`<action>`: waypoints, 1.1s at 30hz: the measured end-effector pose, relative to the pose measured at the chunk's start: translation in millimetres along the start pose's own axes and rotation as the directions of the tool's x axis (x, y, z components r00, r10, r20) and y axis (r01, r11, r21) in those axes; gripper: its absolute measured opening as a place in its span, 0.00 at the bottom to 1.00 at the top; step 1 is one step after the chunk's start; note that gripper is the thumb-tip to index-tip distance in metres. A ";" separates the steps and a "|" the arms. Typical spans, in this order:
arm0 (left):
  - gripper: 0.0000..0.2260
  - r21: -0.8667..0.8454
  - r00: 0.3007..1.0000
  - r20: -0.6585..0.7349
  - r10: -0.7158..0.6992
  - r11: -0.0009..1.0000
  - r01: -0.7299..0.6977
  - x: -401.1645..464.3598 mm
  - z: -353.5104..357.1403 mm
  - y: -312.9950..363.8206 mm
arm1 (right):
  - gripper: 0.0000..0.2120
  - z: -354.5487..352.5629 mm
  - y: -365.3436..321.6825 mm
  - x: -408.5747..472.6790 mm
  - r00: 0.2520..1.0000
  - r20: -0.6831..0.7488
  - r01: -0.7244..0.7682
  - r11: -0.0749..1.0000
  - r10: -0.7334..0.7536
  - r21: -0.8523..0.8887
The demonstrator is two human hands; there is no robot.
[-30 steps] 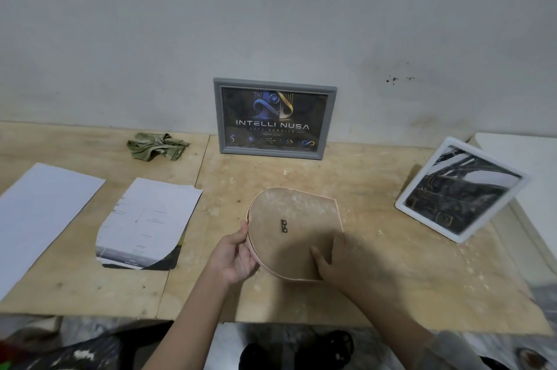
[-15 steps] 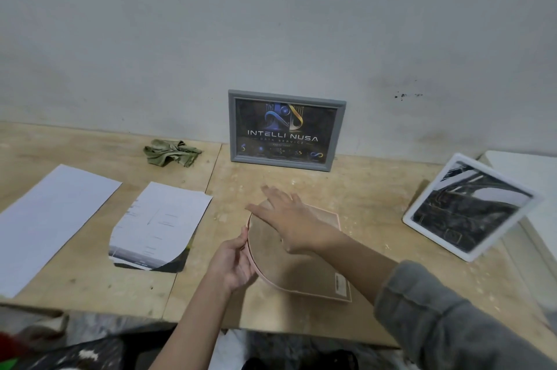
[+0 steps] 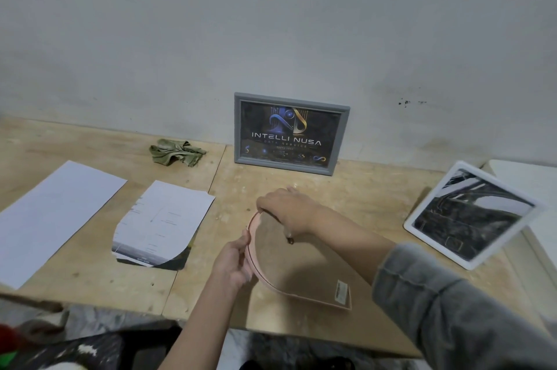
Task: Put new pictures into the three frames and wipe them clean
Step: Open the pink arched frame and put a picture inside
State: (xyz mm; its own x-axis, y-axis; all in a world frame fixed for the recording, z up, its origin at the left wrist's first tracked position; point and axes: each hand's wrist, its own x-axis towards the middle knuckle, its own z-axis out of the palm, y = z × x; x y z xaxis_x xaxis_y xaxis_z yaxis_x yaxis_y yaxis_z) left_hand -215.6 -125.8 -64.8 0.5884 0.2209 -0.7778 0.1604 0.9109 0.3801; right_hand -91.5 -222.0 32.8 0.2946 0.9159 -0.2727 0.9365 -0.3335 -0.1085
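Pink frame: the pink frame (image 3: pixel 297 261) lies face down near the front edge of the table, at about 6 o'clock in the view. Its brown back is up, so the back can be opened for a new picture.
Left hand: the left hand (image 3: pixel 233 264) holds the curved left edge of the pink frame. The thumb and fingers pinch the rim to keep it from sliding.
Right hand: the right hand (image 3: pixel 287 211) reaches over the top of the pink frame at about 12 o'clock from its middle. The fingers curl down over the far edge. It may be working a little clip there, but the clip is hidden, so I cannot be sure.
Cut paper: a cut paper (image 3: pixel 159 223) with one rounded corner lies at 9 o'clock from the pink frame, close by. It looks ready to go in.
White sheet: a white sheet (image 3: pixel 51 216) lies farther left.
Grey frame: the grey frame (image 3: pixel 291 133) stands against the wall at 12 o'clock with a picture in it.
White frame: the white frame (image 3: pixel 471 214) leans at 3 o'clock with a dark picture in it.
Cloth: a green cloth (image 3: pixel 176 151) sits at 11 o'clock, waiting for the wiping.
Table: the table (image 3: pixel 376 189) is bare wood, pale and a bit dusty.
Room: the wall (image 3: pixel 271 23) is plain grey-white with some dark specks.
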 end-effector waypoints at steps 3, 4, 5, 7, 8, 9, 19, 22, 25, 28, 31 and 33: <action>0.11 0.051 0.998 -0.055 0.014 0.999 -0.012 -1.1 -1.1 -0.5 | 0.18 -5.6 8.9 -3.3 0.998 -0.065 -0.007 0.992 0.015 0.126; 0.11 0.068 0.997 -0.073 0.030 0.997 -0.025 -0.9 -2.3 -1.3 | 0.17 -6.3 12.5 -5.0 0.996 -0.086 -0.016 0.986 0.030 0.164; 0.11 0.100 0.994 -0.100 0.052 0.994 -0.042 -0.6 -3.5 -3.5 | 0.16 -6.0 16.3 -7.2 0.993 -0.105 -0.025 0.979 0.048 0.202; 0.08 0.186 0.973 -0.179 0.146 0.976 -0.112 2.6 -7.4 -5.8 | 0.17 -4.5 22.3 -8.9 0.990 -0.119 -0.041 0.966 0.073 0.254; 0.07 0.250 0.955 -0.209 0.211 0.955 -0.157 3.8 -8.1 -6.7 | 0.17 -3.7 23.7 -8.7 0.990 -0.116 -0.049 0.962 0.082 0.267; 0.06 0.313 0.939 -0.223 0.263 0.931 -0.187 2.9 -7.6 -7.3 | 0.18 -3.2 23.6 -8.2 0.990 -0.110 -0.054 0.959 0.087 0.277; 0.14 0.436 0.915 0.047 0.401 0.816 -0.380 -21.3 -0.7 -6.1 | 0.21 2.4 13.4 9.2 0.997 -0.038 -0.046 0.951 0.061 0.305; 0.08 0.493 0.860 0.220 0.461 0.708 -0.506 -37.2 4.6 -6.2 | 0.22 6.0 13.2 12.6 0.998 -0.023 -0.049 0.950 0.059 0.309; 0.06 0.567 0.834 0.271 0.480 0.621 -0.542 -38.1 5.9 -6.5 | 0.22 9.5 11.8 12.1 0.996 -0.057 -0.043 0.958 0.061 0.284; 0.09 0.597 0.835 0.189 0.516 0.615 -0.515 -30.7 3.4 -7.9 | 0.19 27.8 13.9 3.0 0.941 -0.259 -0.115 0.928 0.216 0.355; 0.09 0.558 0.857 0.109 0.504 0.682 -0.472 -28.2 0.1 -9.2 | 0.24 56.2 16.8 -22.1 0.740 -0.370 -0.326 0.781 0.561 0.532; 0.07 0.527 0.873 0.074 0.481 0.725 -0.444 -29.3 0.7 -10.5 | 0.29 77.3 19.3 -43.7 0.535 -0.297 -0.477 0.573 0.791 0.667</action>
State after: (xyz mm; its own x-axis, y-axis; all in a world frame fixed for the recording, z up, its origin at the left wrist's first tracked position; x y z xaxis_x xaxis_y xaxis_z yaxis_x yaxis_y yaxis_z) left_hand -234.0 -142.1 -45.6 0.6498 0.6055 -0.4594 0.2728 0.3784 0.8845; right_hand -101.0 -285.7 -31.3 0.9548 0.2925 0.0523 0.2691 -0.7766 -0.5696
